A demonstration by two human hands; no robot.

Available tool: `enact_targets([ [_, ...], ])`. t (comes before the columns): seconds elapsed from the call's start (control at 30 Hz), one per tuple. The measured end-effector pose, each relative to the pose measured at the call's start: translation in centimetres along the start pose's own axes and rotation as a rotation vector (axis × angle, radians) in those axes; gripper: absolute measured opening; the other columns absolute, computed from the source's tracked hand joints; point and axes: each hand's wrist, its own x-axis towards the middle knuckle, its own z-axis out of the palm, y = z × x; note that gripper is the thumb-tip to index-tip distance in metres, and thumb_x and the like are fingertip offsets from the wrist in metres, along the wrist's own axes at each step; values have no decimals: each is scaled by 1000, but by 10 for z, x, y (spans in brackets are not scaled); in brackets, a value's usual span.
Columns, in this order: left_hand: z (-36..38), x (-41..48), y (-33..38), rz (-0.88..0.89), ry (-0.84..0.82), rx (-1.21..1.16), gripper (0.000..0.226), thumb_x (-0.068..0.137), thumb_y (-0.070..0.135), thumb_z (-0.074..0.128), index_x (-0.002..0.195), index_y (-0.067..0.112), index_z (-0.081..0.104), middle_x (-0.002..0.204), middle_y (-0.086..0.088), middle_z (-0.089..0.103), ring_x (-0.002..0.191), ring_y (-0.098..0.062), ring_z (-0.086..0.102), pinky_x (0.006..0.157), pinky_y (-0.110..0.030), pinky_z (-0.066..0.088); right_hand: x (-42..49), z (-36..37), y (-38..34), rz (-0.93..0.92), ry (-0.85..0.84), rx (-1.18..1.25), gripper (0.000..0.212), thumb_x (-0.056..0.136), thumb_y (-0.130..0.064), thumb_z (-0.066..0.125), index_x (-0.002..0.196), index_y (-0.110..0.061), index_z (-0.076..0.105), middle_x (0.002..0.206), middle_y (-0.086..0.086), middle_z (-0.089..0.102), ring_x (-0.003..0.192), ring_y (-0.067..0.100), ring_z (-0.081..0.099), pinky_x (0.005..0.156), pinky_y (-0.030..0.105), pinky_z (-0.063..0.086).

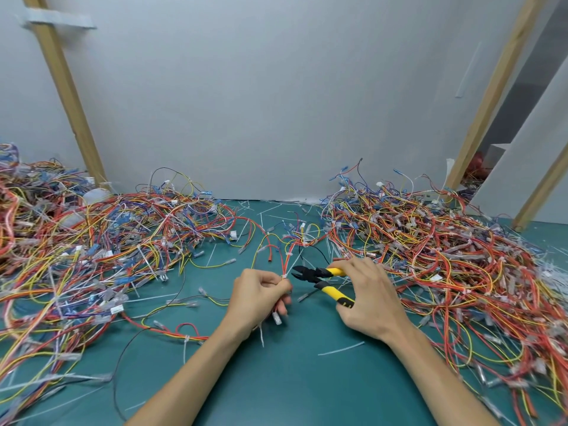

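Note:
My left hand (259, 295) grips a small bundle of red and orange wires (287, 255) bound by a white cable tie near my fingertips. The bundle fans out away from me toward its connectors. My right hand (367, 295) holds yellow-handled cutters (319, 276) with black jaws. The jaws are parted and point left, a short way from the tie on the bundle. Both hands hover over the teal table (295, 379).
A big tangle of coloured wire harnesses (92, 247) covers the table's left side, another pile (445, 253) the right. Cut white tie scraps (341, 348) and loose wires lie between them. A grey wall with wooden posts (66, 90) stands behind.

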Motion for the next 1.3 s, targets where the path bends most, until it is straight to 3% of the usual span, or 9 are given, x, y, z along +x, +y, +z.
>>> enact_targets([
  [0.3,0,5,-8,2,-64,-5,18,82,10,64,66,6,70,59,-8,68,42,-15,57,48,-28,50,-1,1,-3,16,-47,-41,59,62,-36,58,121,-29,58,106,-11,56,101,15,44,80,25,27],
  [0.67,-1,3,-6,9,-56,-6,18,82,12,64,66,8,71,60,-10,68,44,-18,58,56,-57,52,-1,0,-4,20,-51,-27,59,62,-35,57,120,-28,59,105,-10,57,100,15,44,81,22,26],
  [0.77,-1,3,-5,13,-57,0,19,83,12,63,66,9,71,60,-10,68,44,-17,58,55,-51,53,-1,0,-6,19,-54,-12,59,62,-35,58,121,-28,59,106,-10,57,101,15,45,84,23,29],
  [0.87,0,2,-5,15,-67,-1,17,84,10,63,69,6,71,59,-7,68,43,-14,58,51,-34,51,-1,0,-7,7,-57,-7,57,63,-34,60,119,-29,59,104,-10,57,100,15,45,88,27,36],
  [0.97,0,1,-4,19,-69,4,18,85,8,63,69,2,69,58,-6,68,41,-13,56,44,-23,48,-1,0,-9,4,-50,7,51,63,-34,60,114,-28,60,99,-11,57,96,15,47,82,27,38],
  [1.1,0,0,-4,28,-73,-12,18,86,7,62,70,-1,68,58,-6,67,39,-13,54,42,-19,44,-2,0,-11,-6,-40,0,43,63,-31,62,106,-28,61,88,-12,56,89,15,51,71,25,34],
  [1.3,0,-1,-2,43,-74,10,20,87,9,63,71,-2,68,58,-5,67,39,-12,55,44,-19,45,-2,-3,-13,30,-73,29,28,67,-33,59,94,-33,58,79,-11,57,79,14,52,65,30,45],
])
